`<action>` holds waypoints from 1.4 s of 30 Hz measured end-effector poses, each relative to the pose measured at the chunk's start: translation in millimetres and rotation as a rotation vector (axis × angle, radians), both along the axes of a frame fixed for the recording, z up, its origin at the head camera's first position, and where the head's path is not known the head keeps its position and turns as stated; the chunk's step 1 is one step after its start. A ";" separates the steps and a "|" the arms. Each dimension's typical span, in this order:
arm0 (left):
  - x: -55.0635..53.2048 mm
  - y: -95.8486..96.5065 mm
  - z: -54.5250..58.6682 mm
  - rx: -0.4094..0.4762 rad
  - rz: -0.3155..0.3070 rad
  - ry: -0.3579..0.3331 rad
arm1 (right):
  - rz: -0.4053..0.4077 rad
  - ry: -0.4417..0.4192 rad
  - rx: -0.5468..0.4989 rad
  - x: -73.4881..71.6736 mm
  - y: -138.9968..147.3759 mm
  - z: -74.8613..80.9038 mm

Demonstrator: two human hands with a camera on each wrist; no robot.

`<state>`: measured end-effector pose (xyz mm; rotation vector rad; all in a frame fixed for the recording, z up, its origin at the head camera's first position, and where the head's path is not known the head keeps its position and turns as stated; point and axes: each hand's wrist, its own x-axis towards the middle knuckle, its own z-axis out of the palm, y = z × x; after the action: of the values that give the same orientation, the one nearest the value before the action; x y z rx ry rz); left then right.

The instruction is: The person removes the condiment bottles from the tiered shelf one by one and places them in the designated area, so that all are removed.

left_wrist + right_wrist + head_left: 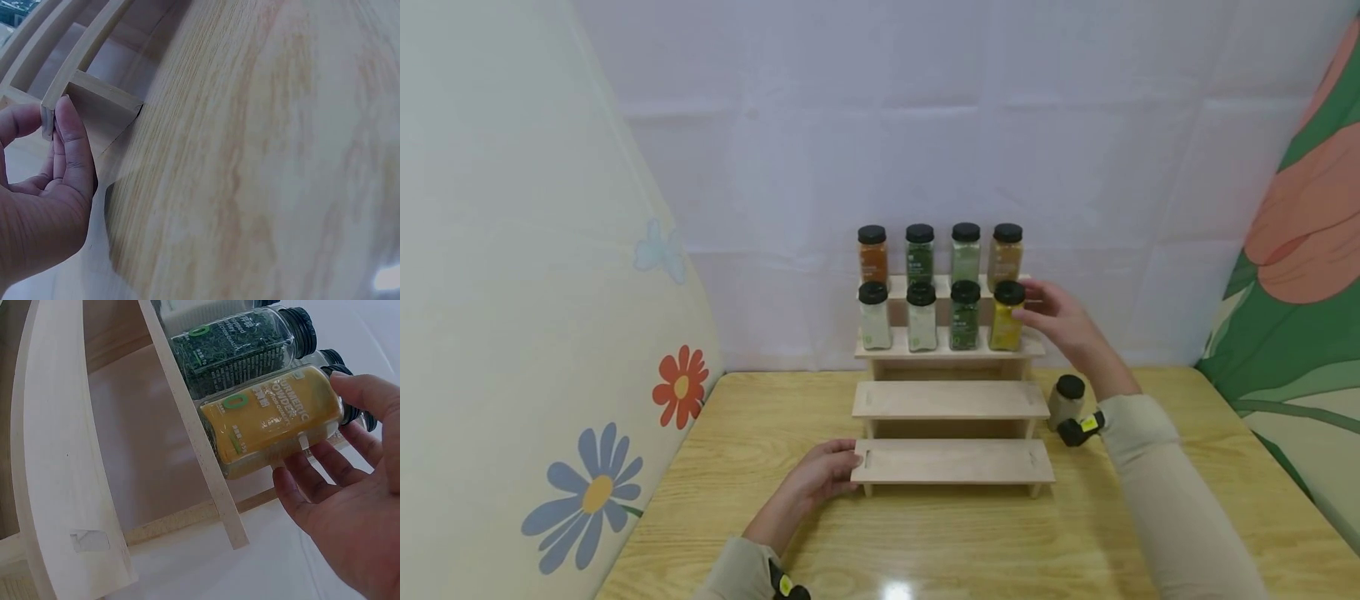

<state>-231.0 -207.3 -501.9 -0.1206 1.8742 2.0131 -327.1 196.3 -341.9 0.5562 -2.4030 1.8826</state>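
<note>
At lower centre, the left hand point(822, 477) pinches the left end of the four-tier wooden rack point(951, 461), whose shelves run lengthwise left-right. Right of centre, the turmeric powder jar point(1005, 328) stands upright on the second-highest shelf, its long axis vertical, black lid point(1009, 292) upward. The right hand point(1066, 321) curves around its right side; whether it grips, I cannot tell.

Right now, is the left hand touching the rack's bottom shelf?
Touching. The left wrist view shows it: the left hand pinches the end of the bottom shelf, with no gap visible.
</note>
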 end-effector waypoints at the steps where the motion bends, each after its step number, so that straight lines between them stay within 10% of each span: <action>1: 0.4 0.3 0.5 -0.001 0.003 -0.001 | 0.001 -0.004 -0.002 -0.4 -1.0 0.3; 28: 2.1 1.1 2.0 -0.017 0.011 -0.004 | -0.031 0.085 -0.056 -3.8 -15.0 -7.9; 42: 1.2 0.6 2.9 -0.013 0.011 -0.009 | -0.052 0.112 -0.022 15.1 31.2 -5.1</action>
<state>-229.7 -206.7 -499.0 -0.1436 1.8857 2.0041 -312.0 227.5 -347.0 0.5755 -2.3016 1.8048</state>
